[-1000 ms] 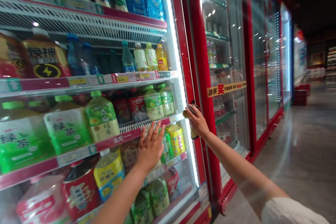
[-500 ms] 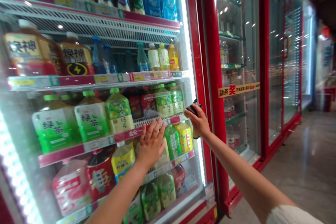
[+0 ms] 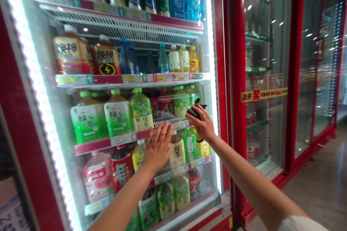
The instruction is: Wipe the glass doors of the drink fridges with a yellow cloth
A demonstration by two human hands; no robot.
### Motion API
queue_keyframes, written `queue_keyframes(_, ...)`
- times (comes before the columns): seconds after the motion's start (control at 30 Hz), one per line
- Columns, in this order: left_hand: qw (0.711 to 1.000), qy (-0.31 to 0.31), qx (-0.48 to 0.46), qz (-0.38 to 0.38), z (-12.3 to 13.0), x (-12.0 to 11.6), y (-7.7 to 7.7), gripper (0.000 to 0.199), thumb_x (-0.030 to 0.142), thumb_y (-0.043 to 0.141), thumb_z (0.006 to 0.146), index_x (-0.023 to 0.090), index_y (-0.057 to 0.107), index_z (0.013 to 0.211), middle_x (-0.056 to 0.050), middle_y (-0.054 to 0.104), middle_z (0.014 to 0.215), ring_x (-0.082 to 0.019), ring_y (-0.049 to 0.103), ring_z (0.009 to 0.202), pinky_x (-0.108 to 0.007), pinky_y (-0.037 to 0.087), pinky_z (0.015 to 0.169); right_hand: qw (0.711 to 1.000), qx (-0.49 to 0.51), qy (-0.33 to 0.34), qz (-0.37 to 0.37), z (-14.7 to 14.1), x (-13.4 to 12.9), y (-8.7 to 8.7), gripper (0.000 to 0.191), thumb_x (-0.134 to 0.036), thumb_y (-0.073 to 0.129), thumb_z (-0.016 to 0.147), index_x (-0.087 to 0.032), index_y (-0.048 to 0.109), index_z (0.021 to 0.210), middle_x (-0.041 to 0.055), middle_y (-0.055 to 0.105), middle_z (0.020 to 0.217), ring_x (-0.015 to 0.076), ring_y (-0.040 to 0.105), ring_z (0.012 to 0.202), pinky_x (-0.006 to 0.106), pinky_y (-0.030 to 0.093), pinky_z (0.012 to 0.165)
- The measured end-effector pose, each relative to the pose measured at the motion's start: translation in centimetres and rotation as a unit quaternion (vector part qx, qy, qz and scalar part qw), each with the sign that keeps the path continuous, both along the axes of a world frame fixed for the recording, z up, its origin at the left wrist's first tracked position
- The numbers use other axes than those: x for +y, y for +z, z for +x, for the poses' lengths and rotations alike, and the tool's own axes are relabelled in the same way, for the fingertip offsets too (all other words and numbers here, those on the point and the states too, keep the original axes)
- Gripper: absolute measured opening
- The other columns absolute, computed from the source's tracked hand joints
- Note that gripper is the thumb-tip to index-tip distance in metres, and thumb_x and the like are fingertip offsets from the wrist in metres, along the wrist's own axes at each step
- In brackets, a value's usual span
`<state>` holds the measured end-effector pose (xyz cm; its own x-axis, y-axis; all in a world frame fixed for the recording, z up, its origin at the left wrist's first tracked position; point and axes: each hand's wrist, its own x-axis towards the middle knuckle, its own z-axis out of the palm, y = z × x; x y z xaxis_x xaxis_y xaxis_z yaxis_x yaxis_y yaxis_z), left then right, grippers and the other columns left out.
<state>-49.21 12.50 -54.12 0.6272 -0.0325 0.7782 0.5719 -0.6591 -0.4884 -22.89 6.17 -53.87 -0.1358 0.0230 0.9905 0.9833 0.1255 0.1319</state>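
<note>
My left hand (image 3: 158,148) is stretched out with its fingers spread, palm toward the drinks cooler, and holds nothing. It is nearest the lower shelf edge, beside a bottle with a pale label (image 3: 177,151). I cannot tell whether its palm touches anything. My right hand (image 3: 203,124) is closed around a small dark, soft-looking thing (image 3: 195,111) with a black loop on top; its kind is unclear. That hand is in front of the green-capped bottles (image 3: 182,103) at the cooler's right side. Below it, a yellow bottle (image 3: 202,148) is partly covered.
Several shelves hold bottled drinks, including green tea bottles (image 3: 88,119), amber bottles (image 3: 71,52) and a pink bottle (image 3: 97,177). A bright light strip (image 3: 214,79) runs down the cooler's right edge. Red-framed glass coolers (image 3: 238,115) continue rightward over a shiny floor (image 3: 311,180).
The view has turned left, so the cooler sits farther right in the picture. Both hands have shifted left relative to the shelves; the right still grips the dark thing.
</note>
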Motion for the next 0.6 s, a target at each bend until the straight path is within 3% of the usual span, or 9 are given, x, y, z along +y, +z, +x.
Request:
queue_keyframes(0.07,1.000,0.002,0.004,0.004,-1.1,0.2,0.1,0.090,0.042,0.065,0.094,0.023,0.015,0.166,-0.010,0.032,0.169,-0.030,0.025,0.158,-0.052,0.005,0.133,0.999,0.030,-0.008,0.026,1.5,-0.6,-0.7,0.040,-0.018,0.052,0.101,-0.033,0.069,0.133,0.0084,0.055,0.149,0.0310,0.045,0.146,0.054,0.048,0.115)
queue_keyframes(0.17,1.000,0.005,0.004,0.009,-2.6,0.4,0.4,0.091,0.043,0.065,0.094,0.023,0.014,0.167,-0.011,0.033,0.168,-0.030,0.024,0.158,-0.052,0.007,0.133,0.984,0.126,-0.027,0.120,1.4,0.3,1.1,0.040,-0.020,0.047,0.103,-0.029,0.068,0.135,0.0127,0.056,0.145,0.0331,0.050,0.141,0.059,0.048,0.112)
queue_keyframes(0.23,1.000,0.011,0.003,0.009,-3.2,0.4,0.5,0.091,0.044,0.066,0.093,0.021,0.016,0.166,-0.012,0.033,0.169,-0.030,0.023,0.159,-0.051,0.009,0.133,0.975,0.157,-0.037,0.154,-0.8,1.8,3.3,0.042,-0.019,0.044,0.103,-0.030,0.066,0.138,0.0123,0.056,0.145,0.0323,0.048,0.143,0.059,0.047,0.113)
queue_keyframes(0.33,1.000,0.027,0.008,0.002,-4.0,0.3,0.5,0.091,0.043,0.068,0.091,0.017,0.023,0.165,-0.013,0.030,0.169,-0.030,0.021,0.159,-0.049,0.010,0.133,0.982,0.134,-0.050,0.128,-6.1,3.5,5.5,0.046,-0.020,0.048,0.102,-0.034,0.061,0.143,0.0098,0.053,0.149,0.0307,0.040,0.149,0.055,0.045,0.116)
queue_keyframes(0.4,0.999,0.037,0.014,-0.005,-4.5,0.2,0.3,0.088,0.042,0.070,0.089,0.016,0.029,0.163,-0.013,0.029,0.170,-0.030,0.020,0.160,-0.050,0.011,0.133,0.990,0.096,-0.053,0.085,-9.0,3.7,5.1,0.046,-0.023,0.053,0.100,-0.035,0.060,0.144,0.0087,0.051,0.153,0.0312,0.036,0.152,0.054,0.043,0.118)
queue_keyframes(0.47,0.999,0.043,0.018,-0.011,-5.1,0.2,0.2,0.086,0.040,0.069,0.089,0.015,0.031,0.162,-0.013,0.029,0.170,-0.030,0.020,0.160,-0.050,0.012,0.133,0.997,0.048,-0.047,0.043,-10.1,3.1,3.6,0.046,-0.023,0.057,0.099,-0.037,0.061,0.142,0.0076,0.051,0.155,0.0314,0.035,0.153,0.054,0.041,0.119)
queue_keyframes(0.6,0.999,0.051,0.010,-0.010,-6.7,0.6,0.6,0.088,0.043,0.062,0.095,0.016,0.018,0.166,-0.013,0.031,0.169,-0.029,0.021,0.159,-0.050,0.013,0.133,0.999,-0.028,-0.013,0.017,-8.0,1.5,1.0,0.042,-0.016,0.055,0.099,-0.038,0.069,0.131,0.0041,0.058,0.149,0.0275,0.043,0.148,0.050,0.044,0.117)
